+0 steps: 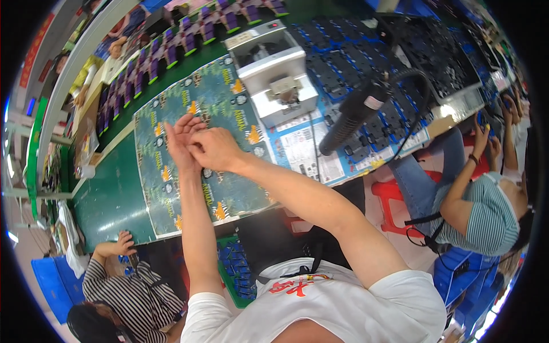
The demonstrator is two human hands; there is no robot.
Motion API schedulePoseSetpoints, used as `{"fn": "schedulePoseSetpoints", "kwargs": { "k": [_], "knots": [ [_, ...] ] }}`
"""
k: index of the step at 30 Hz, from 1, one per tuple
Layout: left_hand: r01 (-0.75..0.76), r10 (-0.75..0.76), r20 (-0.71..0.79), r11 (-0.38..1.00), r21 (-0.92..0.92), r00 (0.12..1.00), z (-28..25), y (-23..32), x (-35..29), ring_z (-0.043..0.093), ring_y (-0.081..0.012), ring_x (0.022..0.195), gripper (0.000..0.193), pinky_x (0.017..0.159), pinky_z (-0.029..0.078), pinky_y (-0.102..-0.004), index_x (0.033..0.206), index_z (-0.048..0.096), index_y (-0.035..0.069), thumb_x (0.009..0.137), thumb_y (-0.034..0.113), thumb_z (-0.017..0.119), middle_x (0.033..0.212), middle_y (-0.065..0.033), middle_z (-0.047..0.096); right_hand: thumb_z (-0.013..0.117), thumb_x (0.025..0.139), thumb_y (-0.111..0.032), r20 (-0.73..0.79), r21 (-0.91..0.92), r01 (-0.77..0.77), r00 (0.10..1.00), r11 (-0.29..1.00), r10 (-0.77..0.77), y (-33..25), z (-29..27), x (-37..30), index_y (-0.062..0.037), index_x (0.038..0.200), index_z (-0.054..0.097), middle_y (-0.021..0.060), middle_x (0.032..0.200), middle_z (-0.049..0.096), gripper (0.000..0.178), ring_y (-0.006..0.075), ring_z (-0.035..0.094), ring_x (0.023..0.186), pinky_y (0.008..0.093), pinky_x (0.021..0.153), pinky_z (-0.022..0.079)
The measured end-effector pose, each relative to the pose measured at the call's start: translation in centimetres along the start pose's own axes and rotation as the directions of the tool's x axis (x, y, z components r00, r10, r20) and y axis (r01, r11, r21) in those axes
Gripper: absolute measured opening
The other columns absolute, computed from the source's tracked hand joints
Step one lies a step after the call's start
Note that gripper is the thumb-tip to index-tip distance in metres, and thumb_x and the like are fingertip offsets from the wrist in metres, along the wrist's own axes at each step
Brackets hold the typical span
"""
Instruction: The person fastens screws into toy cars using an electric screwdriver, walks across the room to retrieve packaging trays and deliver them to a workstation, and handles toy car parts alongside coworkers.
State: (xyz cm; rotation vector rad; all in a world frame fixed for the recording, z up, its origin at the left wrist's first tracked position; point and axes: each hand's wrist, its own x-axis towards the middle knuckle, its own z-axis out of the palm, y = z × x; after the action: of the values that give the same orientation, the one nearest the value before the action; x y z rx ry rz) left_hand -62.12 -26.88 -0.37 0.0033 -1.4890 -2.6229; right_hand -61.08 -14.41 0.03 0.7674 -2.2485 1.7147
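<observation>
My left hand (180, 143) is held palm up over a dark green patterned sheet (166, 188) on the table, its thumb stretched out and its fingers slightly bent. Across its palm, close to the wrist, lies my right hand (217, 150), with fingers curled and pressed together. Whatever those fingers hold, if anything, is hidden. Just beyond my right hand stands a white and grey bench machine (285, 94) with a small red light on top.
A black cylindrical electric screwdriver (355, 117) hangs at right on a cable, above rows of black and blue parts (354, 63). Purple and green pieces (189, 39) line the far side. People sit at both sides. A green crate (231, 286) of blue parts stands below the table edge.
</observation>
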Motion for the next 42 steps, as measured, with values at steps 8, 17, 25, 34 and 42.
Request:
{"fn": "schedulePoseSetpoints", "kwargs": {
  "k": [8, 17, 25, 34, 42],
  "knots": [
    [0.026, -0.025, 0.011, 0.996, -0.088, 1.0, -0.1, -0.6, 0.3, 0.064, -0.0235, 0.085, 0.064, 0.081, 0.053, -0.0353, 0.111, 0.057, -0.002, 0.099, 0.058, 0.037, 0.096, -0.0149, 0.065, 0.065, 0.081, -0.019, -0.013, -0.022, 0.009, 1.0, 1.0, -0.009, 0.5, 0.3, -0.1, -0.0055, 0.087, 0.071, 0.0157, 0.075, 0.068, 0.016, 0.0316, 0.068, 0.066, 0.0401, 0.06, 0.052],
    [0.028, -0.023, 0.016, 0.861, -0.507, 1.0, -0.4, 1.4, 0.0, 0.06, -0.0331, 0.1, 0.089, 0.09, 0.048, -0.0464, 0.118, 0.057, -0.003, 0.085, 0.078, 0.04, 0.111, -0.021, 0.063, 0.064, 0.083, -0.018, 0.004, 0.062, -0.089, 0.996, 0.994, 0.089, 0.4, 0.1, 0.3, -0.0057, 0.088, 0.071, 0.0142, 0.078, 0.069, 0.016, 0.0326, 0.067, 0.071, 0.0428, 0.064, 0.052],
    [0.101, -0.016, 0.137, 0.755, -0.648, 0.99, -1.6, 2.2, -0.3, 0.058, -0.039, 0.11, 0.1, 0.095, 0.046, -0.0546, 0.129, 0.051, -0.003, 0.078, 0.084, 0.044, 0.124, -0.0249, 0.058, 0.075, 0.078, -0.029, 0.122, 0.012, -0.25, 0.961, 0.968, 0.247, 0.3, 0.7, 0.5, -0.0064, 0.086, 0.07, 0.0091, 0.073, 0.071, 0.024, 0.021, 0.07, 0.068, 0.0333, 0.061, 0.052],
    [0.087, 0.012, 0.15, 0.769, -0.633, 0.989, -1.5, 2.0, -0.2, 0.065, -0.0324, 0.088, 0.098, 0.071, 0.055, -0.0431, 0.122, 0.056, 0.001, 0.078, 0.087, 0.037, 0.11, -0.0216, 0.062, 0.08, 0.08, -0.029, 0.148, 0.1, -0.285, 0.952, 0.953, 0.269, 0.2, 1.1, 0.8, 0.004, 0.08, 0.066, 0.0032, 0.067, 0.064, 0.036, 0.0063, 0.056, 0.06, 0.0219, 0.056, 0.046],
    [0.115, -0.043, 0.147, 0.843, -0.526, 0.988, -1.1, 1.8, -0.1, 0.064, -0.0247, 0.065, 0.091, 0.057, 0.05, -0.0344, 0.112, 0.059, 0.003, 0.079, 0.085, 0.039, 0.095, -0.0157, 0.066, 0.07, 0.089, -0.038, 0.194, -0.02, -0.287, 0.939, 0.958, 0.285, 1.4, 1.1, 0.4, 0.0025, 0.077, 0.07, 0.0017, 0.06, 0.061, 0.042, 0.0055, 0.051, 0.053, 0.0218, 0.049, 0.038]
  ]
}}
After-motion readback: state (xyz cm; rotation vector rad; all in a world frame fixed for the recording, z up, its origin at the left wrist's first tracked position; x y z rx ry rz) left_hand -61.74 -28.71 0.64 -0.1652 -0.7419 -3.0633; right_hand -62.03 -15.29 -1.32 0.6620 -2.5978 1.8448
